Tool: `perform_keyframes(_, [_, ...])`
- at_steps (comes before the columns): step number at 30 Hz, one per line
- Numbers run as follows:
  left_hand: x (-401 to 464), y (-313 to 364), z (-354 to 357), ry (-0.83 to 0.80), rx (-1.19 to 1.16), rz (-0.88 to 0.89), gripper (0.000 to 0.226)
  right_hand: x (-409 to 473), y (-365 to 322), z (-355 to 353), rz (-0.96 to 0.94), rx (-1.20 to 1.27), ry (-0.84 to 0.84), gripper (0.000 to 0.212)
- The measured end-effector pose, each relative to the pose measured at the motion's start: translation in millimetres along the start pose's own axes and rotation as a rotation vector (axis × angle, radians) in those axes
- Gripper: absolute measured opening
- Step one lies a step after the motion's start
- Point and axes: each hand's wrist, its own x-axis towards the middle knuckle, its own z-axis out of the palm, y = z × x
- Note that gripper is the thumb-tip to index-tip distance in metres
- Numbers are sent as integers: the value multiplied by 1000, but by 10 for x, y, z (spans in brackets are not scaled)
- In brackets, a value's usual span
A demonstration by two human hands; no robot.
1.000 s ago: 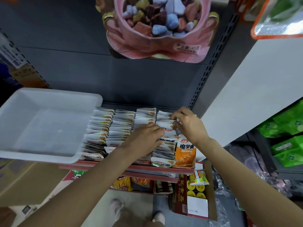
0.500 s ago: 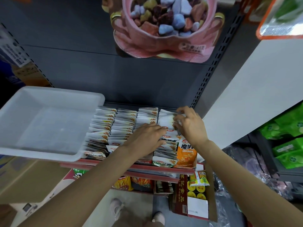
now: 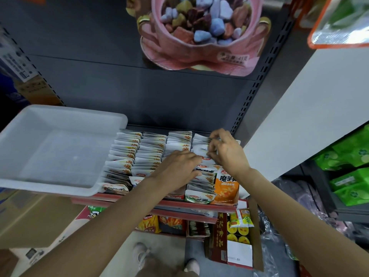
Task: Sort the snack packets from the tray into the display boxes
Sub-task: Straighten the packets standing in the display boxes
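Four rows of snack packets point(image 3: 151, 156) are seen standing on edge in display boxes point(image 3: 225, 202) on a dark shelf point(image 3: 179, 126), the rows lined up side by side and running from the shelf's front lip toward its back panel. A white plastic tray point(image 3: 60, 148) is set at the left end of the same shelf, its right rim overlapping the leftmost row; no packets can be made out inside it.

The left hand point(image 3: 177, 170) is laid palm down across the two right-hand rows, its fingers point(image 3: 191, 158) stretched forward and pressed onto the packet tops, with nothing gripped. The right hand point(image 3: 225, 150) is held over the back part of the rightmost row, and its fingers point(image 3: 214, 143) are curled, with the top edge of a white packet point(image 3: 201, 149) pinched between thumb and fingertips. Just beside that hand, toward the front, an orange packet point(image 3: 226, 184) is stood upright at the outer side of the rightmost row.

Above, a pink pouch of coloured candy stones point(image 3: 205, 33) is hung against the back panel. Green bags point(image 3: 351, 166) are stacked on a neighbouring rack at the right. Below the shelf, an open carton point(image 3: 229, 250) with yellow tins is placed on the floor, and a brown cardboard box point(image 3: 36, 220) is seen under the tray.
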Motion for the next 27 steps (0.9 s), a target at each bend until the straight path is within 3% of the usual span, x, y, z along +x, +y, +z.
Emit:
perform_keyframes(9, [-27,22,-18,-5,13,-12,32,44,-14,-166,-171,-98,197,9])
perform_keyframes(12, [-27,27,-35,-11,17,-16,32,2,15,-176,-201,-111,57,10])
perform_keyframes(14, [-22,33,-49,-23,23,-16,31,-75,19,-112,-128,-79,-135,10])
perform_keyframes(16, [-12,37,-58,-31,24,-17,30,-115,27,-66,-54,-34,-192,8])
perform_keyframes(27, [-13,18,-13,-18,29,-27,52,-163,22,-6,-12,5,31,15])
